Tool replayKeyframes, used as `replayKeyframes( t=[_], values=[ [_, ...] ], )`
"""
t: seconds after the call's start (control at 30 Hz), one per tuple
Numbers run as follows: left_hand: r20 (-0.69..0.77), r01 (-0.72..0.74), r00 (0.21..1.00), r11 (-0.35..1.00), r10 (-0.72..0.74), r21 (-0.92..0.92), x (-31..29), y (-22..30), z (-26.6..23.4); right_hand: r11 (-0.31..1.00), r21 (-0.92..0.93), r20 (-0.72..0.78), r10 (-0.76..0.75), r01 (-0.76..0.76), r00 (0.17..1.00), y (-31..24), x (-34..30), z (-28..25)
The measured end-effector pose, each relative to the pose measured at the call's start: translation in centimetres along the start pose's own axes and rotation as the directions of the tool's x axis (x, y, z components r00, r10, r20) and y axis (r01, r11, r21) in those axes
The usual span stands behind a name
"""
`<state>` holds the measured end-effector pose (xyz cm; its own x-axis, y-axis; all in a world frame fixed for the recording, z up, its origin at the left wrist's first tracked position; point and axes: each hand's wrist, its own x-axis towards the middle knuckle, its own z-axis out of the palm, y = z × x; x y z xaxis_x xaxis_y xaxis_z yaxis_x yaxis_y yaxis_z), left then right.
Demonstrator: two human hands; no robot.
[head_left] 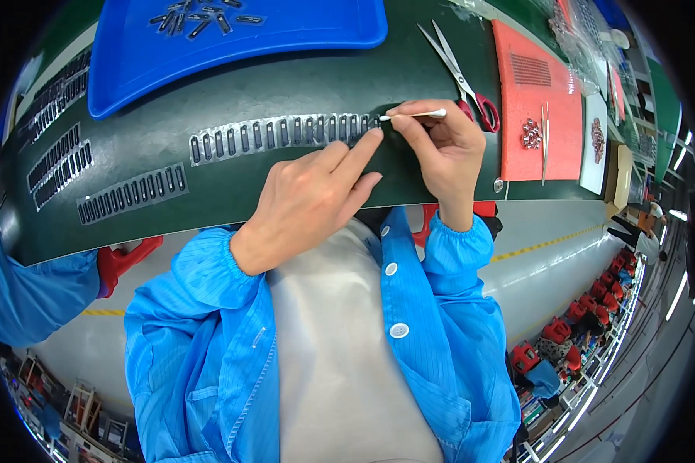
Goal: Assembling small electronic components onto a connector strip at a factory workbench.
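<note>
My right hand [449, 150] pinches a white cotton swab [421, 115] between thumb and fingertips. The swab's left tip meets the right end of a clear strip [262, 137] that carries a row of small black oblong parts. Over that strip's right half lies my left hand [305, 193], index finger stretched out and its tip touching the strip's end, just below the swab tip. The thumb is spread apart, and nothing shows in its grasp. The left hand covers part of the strip's lower edge.
A blue tray [232, 65] at the far left holds loose black parts. More strips [133, 194] lie at left. Red-handled scissors [463, 81] lie beyond my right hand. A pink foam mat [517, 150] at right bears tweezers [545, 143] and small shiny pieces [531, 133]. Another person's blue sleeve [38, 282] is at left.
</note>
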<state>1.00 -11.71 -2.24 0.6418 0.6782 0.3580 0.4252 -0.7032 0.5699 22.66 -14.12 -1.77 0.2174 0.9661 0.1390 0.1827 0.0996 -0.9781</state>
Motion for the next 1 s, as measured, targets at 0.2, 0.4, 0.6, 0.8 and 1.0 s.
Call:
replayKeyframes(
  t=[0.2,0.4,0.6,0.8,1.0],
  values=[
    [0.015,-0.002,1.0,1.0,0.002,0.001,-0.3,-0.2,-0.2,0.973,-0.215,0.109,-0.057,0.079,0.992,0.0,0.0,1.0],
    [0.046,-0.014,0.999,0.999,0.012,0.051,-0.3,0.0,-0.3,0.929,-0.337,0.12,-0.121,0.155,0.985,-0.5,0.3,1.4],
    [0.045,-0.002,0.999,0.996,-0.002,0.089,0.1,0.3,0.0,0.915,-0.355,0.141,-0.153,0.194,0.978,-0.3,0.2,1.1],
    [0.036,-0.01,0.999,0.997,0.008,0.08,-0.1,0.3,0.0,0.901,-0.368,0.167,-0.18,0.231,0.969,-0.5,0.2,1.3],
    [-0.031,-0.018,0.999,0.999,0.017,-0.049,-0.3,0.0,0.1,0.995,-0.069,0.082,-0.07,0.075,0.994,0.5,0.2,0.8]
  ],
)
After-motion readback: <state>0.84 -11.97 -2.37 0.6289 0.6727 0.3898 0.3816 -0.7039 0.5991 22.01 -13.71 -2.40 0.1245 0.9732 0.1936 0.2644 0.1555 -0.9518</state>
